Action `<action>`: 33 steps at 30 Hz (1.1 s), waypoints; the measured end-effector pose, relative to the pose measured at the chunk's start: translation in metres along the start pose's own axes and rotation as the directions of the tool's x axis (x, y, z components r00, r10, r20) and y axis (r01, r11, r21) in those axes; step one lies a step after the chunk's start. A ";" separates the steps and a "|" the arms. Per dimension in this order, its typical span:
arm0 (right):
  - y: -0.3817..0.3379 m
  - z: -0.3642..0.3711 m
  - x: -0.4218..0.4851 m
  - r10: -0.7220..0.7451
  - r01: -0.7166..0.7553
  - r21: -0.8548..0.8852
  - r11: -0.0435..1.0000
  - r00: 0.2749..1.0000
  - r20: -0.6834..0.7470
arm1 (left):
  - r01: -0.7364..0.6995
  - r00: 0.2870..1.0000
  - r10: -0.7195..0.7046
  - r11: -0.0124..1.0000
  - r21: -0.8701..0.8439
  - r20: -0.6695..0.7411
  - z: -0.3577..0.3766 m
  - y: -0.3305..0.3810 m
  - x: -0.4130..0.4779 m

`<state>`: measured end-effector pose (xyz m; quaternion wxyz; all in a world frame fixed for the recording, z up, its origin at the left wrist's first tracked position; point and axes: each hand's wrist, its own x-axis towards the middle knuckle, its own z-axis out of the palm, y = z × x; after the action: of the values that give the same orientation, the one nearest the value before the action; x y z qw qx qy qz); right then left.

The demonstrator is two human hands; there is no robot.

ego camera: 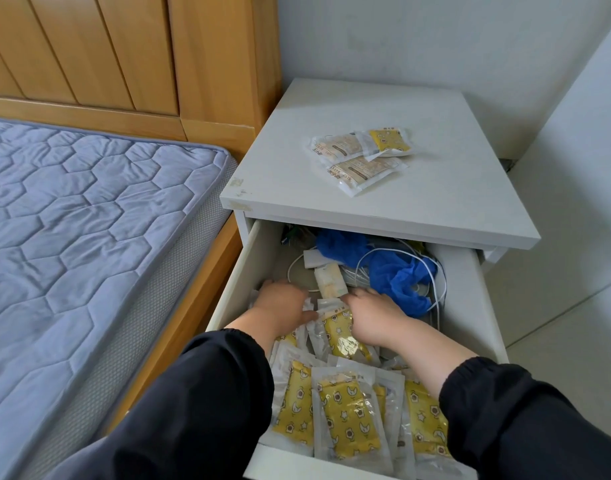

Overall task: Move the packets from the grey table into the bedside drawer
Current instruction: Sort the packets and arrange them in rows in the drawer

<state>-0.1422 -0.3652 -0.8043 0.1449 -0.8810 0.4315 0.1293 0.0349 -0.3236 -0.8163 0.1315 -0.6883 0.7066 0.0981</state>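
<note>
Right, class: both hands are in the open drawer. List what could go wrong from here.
1. The heaped packets in the drawer might catch when it shuts.
2. The white cables near the right hand could snag it.
3. The leftover packets on the table may be forgotten.

A table is seen at the centre of the view, with its drawer pulled out toward 6 o'clock. On the table top, a small overlapping pile of packets lies toward 12 o'clock. Inside the drawer, heaped packets fill the 6 o'clock end. A crumpled cloth and cables are lodged at the 12 o'clock end, partly under the table top. Both hands are placed mid-drawer on the heap, the left hand at 9 o'clock of the right hand. A mattress lies at 9 o'clock of the table, and a headboard at 11 o'clock.
</note>
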 end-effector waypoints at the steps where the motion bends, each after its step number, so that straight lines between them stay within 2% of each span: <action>1: 0.000 0.000 -0.001 -0.002 0.002 0.011 1.000 1.000 -0.012 | -0.015 1.000 0.015 1.000 0.001 -0.023 0.000 0.000 0.000; 10: 0.006 -0.025 -0.012 0.059 -0.012 0.169 0.985 0.960 -0.273 | -0.128 0.964 0.111 0.990 -0.058 -0.243 -0.024 0.010 -0.008; 16: 0.017 -0.063 -0.045 -0.018 0.053 0.080 0.995 0.920 -0.391 | -0.184 0.945 0.139 0.974 -0.130 -0.298 -0.072 0.022 -0.027; 19: 0.022 -0.089 -0.063 -0.022 0.073 0.090 0.993 0.882 -0.471 | -0.226 0.896 0.149 0.964 -0.141 -0.419 -0.102 0.030 -0.039; 22: 0.026 -0.112 -0.077 -0.008 0.071 0.095 0.993 0.843 -0.538 | -0.279 0.802 0.138 0.947 -0.160 -0.581 -0.128 0.034 -0.046; 24: 0.030 -0.124 -0.082 -0.008 0.068 0.085 0.994 0.820 -0.572 | -0.307 0.759 0.093 0.924 -0.228 -0.645 -0.142 0.036 -0.046; 28: 0.040 -0.148 -0.077 0.006 0.076 0.096 0.993 0.749 -0.662 | -0.296 0.708 -0.100 0.857 -0.422 -0.699 -0.164 0.036 -0.028; 30: 0.045 -0.157 -0.066 0.022 0.072 0.108 0.992 0.724 -0.690 | -0.251 0.716 -0.204 0.817 -0.519 -0.667 -0.167 0.031 -0.014; 33: 0.052 -0.162 -0.043 0.077 0.061 0.176 0.982 0.727 -0.682 | -0.125 0.753 -0.348 0.758 -0.641 -0.559 -0.164 0.028 0.005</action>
<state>-0.1924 -0.4236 -0.6466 0.0564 -0.8468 0.4683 -0.2457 -0.0014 -0.3801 -0.6638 -0.3589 -0.7240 0.5835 0.0809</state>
